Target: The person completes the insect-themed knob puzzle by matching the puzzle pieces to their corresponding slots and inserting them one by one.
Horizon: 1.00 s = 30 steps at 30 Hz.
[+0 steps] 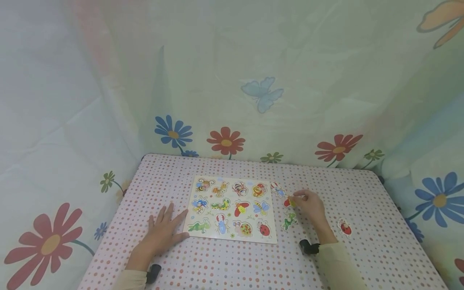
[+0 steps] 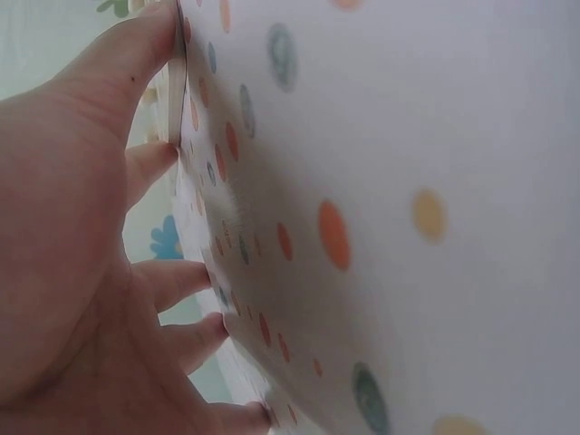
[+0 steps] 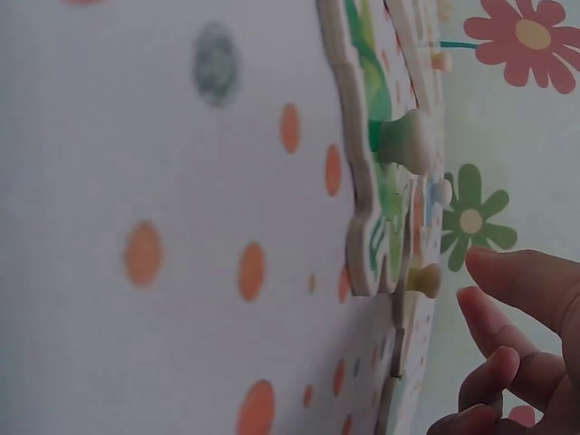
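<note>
My left hand [image 1: 162,229] rests with spread fingers on the dotted table cover, its thumb and index fingertips at the left edge of the insect puzzle board [image 1: 232,238]. In the left wrist view the thumb [image 2: 118,63] meets the board's side. My right hand [image 1: 311,206] reaches over a red and yellow bug piece [image 1: 288,202] just right of the board. The right wrist view shows thumb and index finger apart, close to a pale yellow knob [image 3: 424,280], nothing between them. A green insect piece [image 1: 289,220] with its own knob [image 3: 410,141] lies nearer me.
A blue beetle piece [image 1: 278,189] lies at the board's upper right corner. Farther right, beyond my right forearm, is a ladybug piece [image 1: 345,228]. The dotted table [image 1: 232,266] backs onto a hanging flower-print cloth [image 1: 203,80].
</note>
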{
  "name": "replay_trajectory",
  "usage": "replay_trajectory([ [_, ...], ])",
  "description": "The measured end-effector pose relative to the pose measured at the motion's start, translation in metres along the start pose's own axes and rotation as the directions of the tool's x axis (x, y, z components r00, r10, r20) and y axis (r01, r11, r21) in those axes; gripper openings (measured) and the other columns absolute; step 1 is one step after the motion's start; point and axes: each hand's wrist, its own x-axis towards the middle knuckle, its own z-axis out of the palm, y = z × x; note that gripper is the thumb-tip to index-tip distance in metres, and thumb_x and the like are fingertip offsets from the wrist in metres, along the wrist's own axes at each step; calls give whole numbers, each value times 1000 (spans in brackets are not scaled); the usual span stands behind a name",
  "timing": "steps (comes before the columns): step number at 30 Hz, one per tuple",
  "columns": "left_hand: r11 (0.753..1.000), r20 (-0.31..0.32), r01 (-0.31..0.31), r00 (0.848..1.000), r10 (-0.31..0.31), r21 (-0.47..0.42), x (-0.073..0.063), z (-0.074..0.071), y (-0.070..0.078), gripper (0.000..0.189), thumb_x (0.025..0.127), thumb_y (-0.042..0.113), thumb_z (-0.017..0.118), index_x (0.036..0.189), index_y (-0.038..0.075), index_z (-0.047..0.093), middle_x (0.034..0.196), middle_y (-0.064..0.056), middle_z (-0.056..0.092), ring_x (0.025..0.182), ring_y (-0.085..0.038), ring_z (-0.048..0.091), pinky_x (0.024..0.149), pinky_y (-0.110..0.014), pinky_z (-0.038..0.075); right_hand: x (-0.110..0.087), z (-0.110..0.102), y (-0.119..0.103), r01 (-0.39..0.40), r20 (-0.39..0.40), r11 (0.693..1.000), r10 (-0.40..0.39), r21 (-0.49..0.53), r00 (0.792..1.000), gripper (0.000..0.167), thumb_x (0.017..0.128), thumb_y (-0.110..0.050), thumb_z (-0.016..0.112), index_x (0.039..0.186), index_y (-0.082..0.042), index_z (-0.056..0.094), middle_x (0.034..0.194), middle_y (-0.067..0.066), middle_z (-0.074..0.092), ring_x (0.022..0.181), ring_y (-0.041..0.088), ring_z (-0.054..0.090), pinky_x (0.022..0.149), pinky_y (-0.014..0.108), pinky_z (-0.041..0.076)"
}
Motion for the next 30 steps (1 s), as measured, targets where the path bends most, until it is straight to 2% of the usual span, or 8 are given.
replay_trajectory([
  [6, 1000, 1, 5, 1000, -5, 6, 0, 0, 0, 79, 90, 60, 63, 157, 30, 34, 165, -19, 4, 149, -47, 0, 109, -75, -4, 2, 4, 5, 31, 27, 998, -29, -48, 999, 32, 95, -27, 69, 110, 1, 67, 100, 20, 66, 88, 34, 60, 68, 41, 48],
  [10, 1000, 1, 4, 1000, -4, 11, 0, 1, 0, 79, 90, 60, 63, 157, 30, 34, 165, -19, 4, 149, -46, 0, 109, -75, -4, 3, 6, 6, 15, 38, 997, -12, -71, 999, 32, 95, -29, 69, 108, 1, 67, 104, 22, 66, 95, 37, 60, 75, 49, 49],
  [18, 1000, 10, 12, 1000, -12, 9, -2, 1, 0, 79, 90, 61, 62, 157, 30, 34, 165, -19, 3, 149, -46, 0, 110, -74, -4, 4, 8, 5, 6, 43, 994, -1, -110, 999, 33, 95, -28, 68, 108, 2, 66, 98, 18, 64, 87, 33, 57, 71, 45, 43],
  [25, 1000, 1, 4, 1000, -4, 0, -1, 0, 0, 79, 90, 61, 62, 157, 29, 35, 165, -20, 4, 149, -47, 1, 109, -75, -4, 5, 8, 4, 24, 24, 992, -21, -127, 999, 33, 96, -25, 66, 109, 5, 66, 103, 23, 65, 94, 38, 59, 80, 56, 44],
  [30, 1000, 0, 7, 1000, -7, 4, -1, 0, -1, 79, 90, 61, 62, 157, 29, 35, 165, -19, 4, 149, -47, 1, 110, -75, -4, 3, 8, 3, 27, 6, 991, -26, -132, 1000, 34, 96, -23, 66, 111, 7, 65, 99, 21, 65, 87, 34, 59, 75, 51, 46],
])
